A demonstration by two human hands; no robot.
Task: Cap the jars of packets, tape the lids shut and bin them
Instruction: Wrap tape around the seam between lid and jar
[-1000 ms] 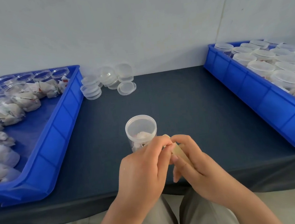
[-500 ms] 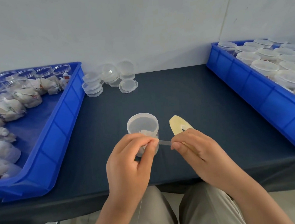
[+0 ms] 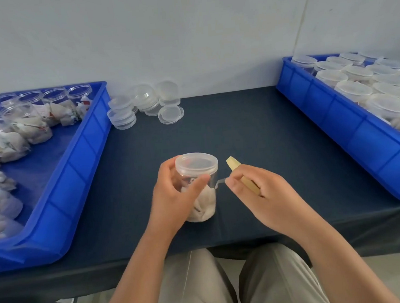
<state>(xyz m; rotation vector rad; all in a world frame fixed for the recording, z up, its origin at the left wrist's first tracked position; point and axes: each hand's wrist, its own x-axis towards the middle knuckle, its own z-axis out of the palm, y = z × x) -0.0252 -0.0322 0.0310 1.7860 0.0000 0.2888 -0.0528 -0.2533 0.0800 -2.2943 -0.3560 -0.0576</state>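
my left hand (image 3: 174,197) wraps the capped jar (image 3: 197,175); just right of it, my right hand (image 3: 263,191) pinches the tape roll (image 3: 233,164).

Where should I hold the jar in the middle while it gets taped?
Round its clear wall below the lid, coming from the left as the left hand does: the jar stands upright, and the tape meets it on the right under the lid.

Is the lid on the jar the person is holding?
Yes, on: a clear lid covers the top of the jar that the left hand grips.
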